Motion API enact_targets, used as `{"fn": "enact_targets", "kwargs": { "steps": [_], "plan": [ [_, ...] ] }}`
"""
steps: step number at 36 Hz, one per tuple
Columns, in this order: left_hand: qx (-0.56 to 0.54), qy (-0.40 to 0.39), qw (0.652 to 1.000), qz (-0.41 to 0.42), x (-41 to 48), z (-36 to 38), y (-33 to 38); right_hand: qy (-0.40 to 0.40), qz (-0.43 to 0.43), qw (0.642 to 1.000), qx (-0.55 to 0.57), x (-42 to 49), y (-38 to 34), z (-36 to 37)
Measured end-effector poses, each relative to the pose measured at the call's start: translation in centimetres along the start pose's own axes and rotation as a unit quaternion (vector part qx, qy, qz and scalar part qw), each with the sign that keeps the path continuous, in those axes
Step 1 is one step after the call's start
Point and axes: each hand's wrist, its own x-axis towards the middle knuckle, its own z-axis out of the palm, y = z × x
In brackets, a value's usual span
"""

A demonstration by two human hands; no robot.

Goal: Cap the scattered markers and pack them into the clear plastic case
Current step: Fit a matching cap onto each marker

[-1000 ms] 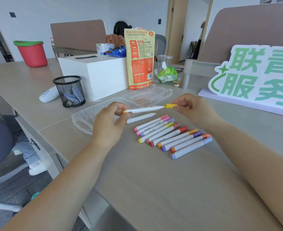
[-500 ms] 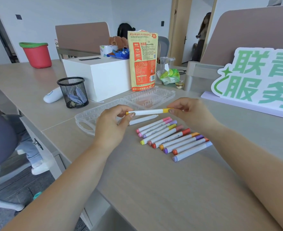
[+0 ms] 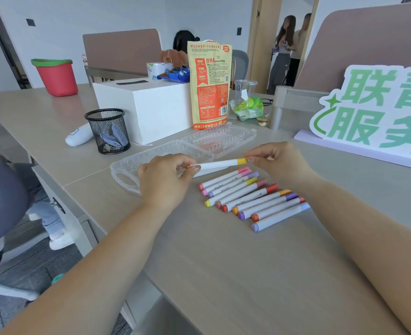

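Tabletop [image 3: 248,262] of pale, matte wood-grain laminate fills the near view, with two bare forearms reaching forward across it. Ten capped markers [image 3: 253,197] lie on it side by side, touching in a slanted row; each white barrel runs from near-left to far-right, with the coloured cap at the far-right end.

Just beyond the row, both hands hold a yellow marker [image 3: 220,163] above the surface. Its long axis runs left to right, tilted slightly up at the right, where the yellow cap sits. The left hand [image 3: 163,180] pinches the left end between thumb and curled fingers. The right hand [image 3: 277,163] pinches the cap with its fingertips. A second ago the cap stood slightly off the barrel; now it is seated flush.

Under the held one, another white marker [image 3: 211,171] lies on the tabletop. Behind the hands, the clear plastic case [image 3: 175,147] lies opened flat, both halves ribbed, a handle cutout at its near-left.

Farther back stand a black mesh pen cup [image 3: 107,131], a white box [image 3: 151,107], an orange snack pouch [image 3: 210,83] and a green-lettered sign [image 3: 373,110].
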Motion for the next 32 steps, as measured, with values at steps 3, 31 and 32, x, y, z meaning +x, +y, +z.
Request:
{"fn": "enact_targets", "kwargs": {
  "steps": [3, 31, 32],
  "plan": [
    [0.099, -0.016, 0.995, -0.006, -0.1, 0.1, 0.1, 0.010, 0.018, 0.998, -0.065, 0.4, 0.7, -0.8],
    [0.254, -0.199, 0.946, 0.025, 4.1, 0.1, 1.3, 0.028, 0.137, 0.962, -0.234, 1.2, 4.9, -4.3],
    [0.258, -0.200, 0.945, 0.025, 4.2, 0.2, 1.4, 0.036, 0.131, 0.963, -0.232, 1.2, 4.8, -4.4]
  ]
}}
